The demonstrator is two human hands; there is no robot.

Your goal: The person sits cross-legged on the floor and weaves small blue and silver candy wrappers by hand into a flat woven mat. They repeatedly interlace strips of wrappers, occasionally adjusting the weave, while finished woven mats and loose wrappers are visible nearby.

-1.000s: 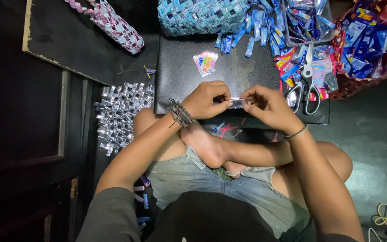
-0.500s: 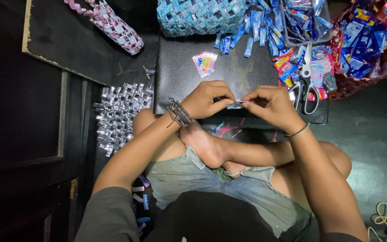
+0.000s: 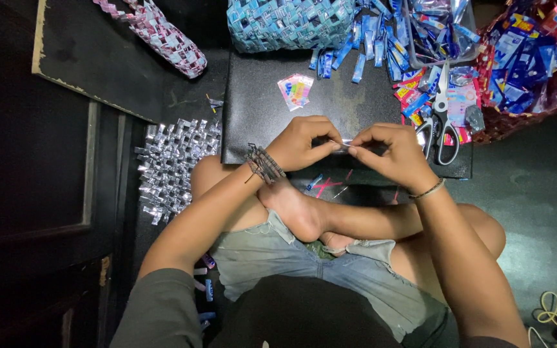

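I sit cross-legged on the floor, both hands over a black board (image 3: pixel 259 116). My left hand (image 3: pixel 304 142) and my right hand (image 3: pixel 388 151) pinch the two ends of a small silvery folded wrapper strip (image 3: pixel 345 145) between fingertips, just above the board's near edge. A dark braided band circles my left wrist, and a thin bracelet sits on the right one. Most of the strip is hidden by my fingers.
Scissors (image 3: pixel 439 113) lie on the board right of my hands. A folded colourful wrapper (image 3: pixel 295 90) lies ahead. A blue woven basket (image 3: pixel 285 22), blue strips (image 3: pixel 369 45), a wrapper pile (image 3: pixel 523 58), a silver woven mat (image 3: pixel 172 164), a pink woven strap (image 3: pixel 162 35).
My hands stay together on the strip, with only small finger shifts. Nothing else has moved.
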